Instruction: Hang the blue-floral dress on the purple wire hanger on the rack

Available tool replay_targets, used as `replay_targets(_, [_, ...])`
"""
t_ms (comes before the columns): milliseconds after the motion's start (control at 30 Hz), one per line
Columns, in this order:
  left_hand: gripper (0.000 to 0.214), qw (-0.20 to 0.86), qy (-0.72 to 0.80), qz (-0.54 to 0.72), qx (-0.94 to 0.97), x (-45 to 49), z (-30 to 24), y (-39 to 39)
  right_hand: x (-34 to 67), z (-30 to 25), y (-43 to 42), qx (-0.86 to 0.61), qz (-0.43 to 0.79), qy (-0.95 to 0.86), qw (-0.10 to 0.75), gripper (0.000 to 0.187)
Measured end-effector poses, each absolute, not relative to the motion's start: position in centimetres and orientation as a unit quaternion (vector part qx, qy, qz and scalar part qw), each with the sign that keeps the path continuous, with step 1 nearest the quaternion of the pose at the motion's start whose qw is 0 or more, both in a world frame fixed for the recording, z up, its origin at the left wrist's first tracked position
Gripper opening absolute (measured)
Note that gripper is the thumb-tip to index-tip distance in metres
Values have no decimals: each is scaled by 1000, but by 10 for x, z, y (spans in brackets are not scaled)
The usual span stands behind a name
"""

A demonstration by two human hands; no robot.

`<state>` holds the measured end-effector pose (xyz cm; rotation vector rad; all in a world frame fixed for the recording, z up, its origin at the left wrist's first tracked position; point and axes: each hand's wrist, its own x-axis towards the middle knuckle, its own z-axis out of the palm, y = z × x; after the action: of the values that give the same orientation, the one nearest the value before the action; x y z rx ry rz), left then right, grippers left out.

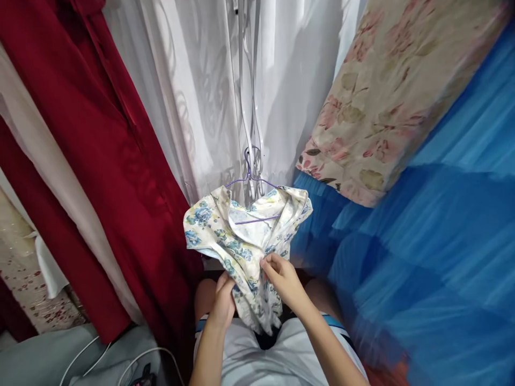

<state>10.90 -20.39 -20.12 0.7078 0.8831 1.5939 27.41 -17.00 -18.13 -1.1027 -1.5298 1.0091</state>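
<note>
One floral garment (243,249), hung
Right hand (281,276) pinches its front; left hand (224,304) curls at its side, grip unclear.

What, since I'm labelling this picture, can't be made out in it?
All in the head view:
Left grip: fingertips, partly hidden by the held garment.
Hanger: shoulder ends, hidden by the held garment.
Large red cloth: upper end, cut off by the upper edge.
Blue cloth: lower folds, blurred.
Black object: its kind, cut off by the bottom edge.

Cream blue-flowered garment (243,247) on purple hanger (248,175)
</note>
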Motion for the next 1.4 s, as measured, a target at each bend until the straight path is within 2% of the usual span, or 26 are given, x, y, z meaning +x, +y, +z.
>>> replay_targets(100, [30,578,382,669,269,109,-213,-199,267,-189,-171,-458,424,-604,496,31])
replay_targets(167, [33,548,394,694,253,107,-221,-195,271,-196,-175,-465,433,-596,491,34])
replay_targets(233, [32,434,434,752,241,104,-230,-192,278,-201,-180,-472,430,-596,487,38])
replay_targets(300, [30,257,482,792,273,105,-235,-192,286,-203,-184,-476,427,-597,485,40])
replay_targets(367, [26,147,499,768,373,112,-237,-196,290,-202,-187,-478,434,-589,486,40])
replay_targets(433, [24,157,483,698,505,127,-234,-201,289,-200,-191,-473,450,-585,481,38])
replay_targets(500, [22,223,463,625,587,144,-230,-204,285,-198,-194,-459,468,-590,471,36])
replay_targets(600, [13,288,456,577,613,162,-228,-204,277,-198,-197,-439,469,-610,465,36])
replay_targets(733, [19,273,456,568,629,164,-231,-200,273,-183,-188,-451,416,-634,471,38])
replay_targets(900, [12,244,460,530,670,164,-224,-197,270,-106,-142,-451,304,-666,510,41])
replay_targets(1033, [12,237,455,482,710,177,-219,-197,263,-45,-98,-435,291,-654,546,37])
replay_targets(1133, [14,257,444,453,730,185,-228,-198,262,-28,-84,-418,297,-635,578,34])
replay_targets(1233, [9,292,432,474,710,180,-229,-195,265,-34,-92,-395,304,-621,604,36])
replay_targets(1300, [7,291,422,517,685,167,-212,-188,268,-42,-103,-381,318,-619,609,36])
replay_targets(1400, [25,216,417,592,656,141,-154,-168,270,-51,-118,-366,338,-626,600,35])
